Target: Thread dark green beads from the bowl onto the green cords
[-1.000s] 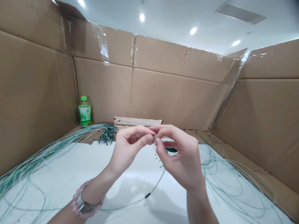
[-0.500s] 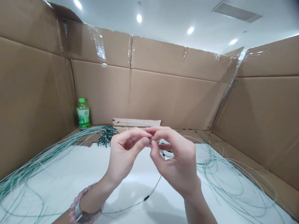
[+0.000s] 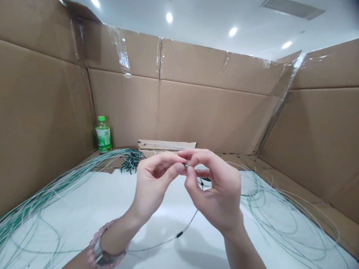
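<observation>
My left hand [image 3: 154, 179] pinches a thin dark green cord [image 3: 186, 164] between thumb and forefinger. My right hand [image 3: 215, 185] pinches the same cord just to the right, so the fingertips of both nearly meet. Fingers hide most of the held piece. Below the hands, a thin cord [image 3: 165, 243] with a black coiled knot [image 3: 179, 234] on it curves over the white sheet. A smaller black knot [image 3: 202, 183] shows on its upper stretch, beside the right hand's fingers. On my left wrist is a pink bead bracelet with a metal band [image 3: 103, 252].
A bundle of green and white cords [image 3: 48, 190] runs along the left, its dark knotted ends [image 3: 130, 160] at the back. More loose cords [image 3: 273, 210] loop at the right. A green bottle [image 3: 103, 135] stands in the back left corner. Cardboard walls [image 3: 208, 112] enclose the white surface [image 3: 89, 214].
The whole view has shifted slightly, with hands and background moving a little right in the picture. A bit more of the green cord shows between the fingertips. Both pinches stay closed.
</observation>
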`<action>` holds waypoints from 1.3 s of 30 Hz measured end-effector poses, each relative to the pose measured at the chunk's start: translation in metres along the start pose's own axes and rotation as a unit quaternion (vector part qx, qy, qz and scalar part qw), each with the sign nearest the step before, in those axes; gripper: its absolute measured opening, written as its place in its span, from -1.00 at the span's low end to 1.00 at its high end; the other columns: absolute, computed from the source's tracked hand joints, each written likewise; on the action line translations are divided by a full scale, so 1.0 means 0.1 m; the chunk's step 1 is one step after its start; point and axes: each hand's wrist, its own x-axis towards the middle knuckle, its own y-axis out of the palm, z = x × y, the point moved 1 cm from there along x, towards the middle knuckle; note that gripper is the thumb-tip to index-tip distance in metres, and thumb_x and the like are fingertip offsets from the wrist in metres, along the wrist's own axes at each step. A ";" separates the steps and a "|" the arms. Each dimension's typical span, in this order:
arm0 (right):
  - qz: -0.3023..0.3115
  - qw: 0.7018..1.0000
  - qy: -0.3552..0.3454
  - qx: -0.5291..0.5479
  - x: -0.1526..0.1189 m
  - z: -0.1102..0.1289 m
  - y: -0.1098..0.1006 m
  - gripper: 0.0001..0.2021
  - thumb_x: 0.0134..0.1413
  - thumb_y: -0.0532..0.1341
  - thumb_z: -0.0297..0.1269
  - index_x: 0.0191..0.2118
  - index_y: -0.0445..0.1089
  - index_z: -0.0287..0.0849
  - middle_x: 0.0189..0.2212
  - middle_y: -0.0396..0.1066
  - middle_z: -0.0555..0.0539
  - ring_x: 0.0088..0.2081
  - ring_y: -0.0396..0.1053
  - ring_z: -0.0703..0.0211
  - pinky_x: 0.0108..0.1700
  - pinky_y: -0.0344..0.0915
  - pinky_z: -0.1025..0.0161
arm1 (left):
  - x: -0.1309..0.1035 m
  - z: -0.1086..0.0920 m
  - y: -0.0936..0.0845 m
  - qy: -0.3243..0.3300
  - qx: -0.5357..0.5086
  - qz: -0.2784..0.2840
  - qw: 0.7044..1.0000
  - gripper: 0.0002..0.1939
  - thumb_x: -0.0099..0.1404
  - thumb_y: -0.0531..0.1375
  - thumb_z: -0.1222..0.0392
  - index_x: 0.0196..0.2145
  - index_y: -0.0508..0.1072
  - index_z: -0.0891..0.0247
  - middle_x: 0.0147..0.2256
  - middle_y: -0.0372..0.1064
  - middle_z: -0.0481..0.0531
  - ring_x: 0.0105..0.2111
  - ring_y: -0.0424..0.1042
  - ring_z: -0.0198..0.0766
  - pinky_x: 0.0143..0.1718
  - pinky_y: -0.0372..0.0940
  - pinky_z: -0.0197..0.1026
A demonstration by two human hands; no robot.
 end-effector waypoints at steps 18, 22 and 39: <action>0.027 0.999 0.021 0.017 0.01 0.00 -0.05 -0.86 0.00 0.16 -0.53 -0.34 0.33 -0.14 -0.25 0.48 0.00 -0.22 0.45 0.27 -0.40 0.46 0.43 | 0.01 -0.04 -0.01 0.054 0.073 -0.016 0.996 -0.97 0.09 0.28 0.29 -0.46 0.55 0.21 -0.46 0.49 -0.03 -0.47 0.45 -0.35 -0.43 0.39 -0.35; 0.004 0.999 0.013 0.032 0.03 -0.01 -0.08 -0.84 -0.01 0.20 -0.55 -0.34 0.39 -0.14 -0.30 0.49 0.01 -0.25 0.45 0.26 -0.38 0.46 0.40 | 0.02 -0.05 -0.02 0.060 0.072 0.012 0.996 -0.92 0.14 0.24 0.31 -0.40 0.56 0.20 -0.40 0.51 -0.01 -0.40 0.48 -0.35 -0.38 0.41 -0.37; -0.002 0.997 -0.072 -0.021 0.05 -0.02 -0.07 -0.83 -0.03 0.21 -0.62 -0.37 0.42 -0.21 -0.44 0.40 -0.02 -0.42 0.36 0.32 -0.43 0.34 0.35 | 0.11 -0.17 -0.11 0.021 0.085 0.078 0.993 -0.89 0.15 0.23 0.36 -0.43 0.55 0.22 -0.51 0.48 -0.09 -0.48 0.46 -0.44 -0.44 0.39 -0.46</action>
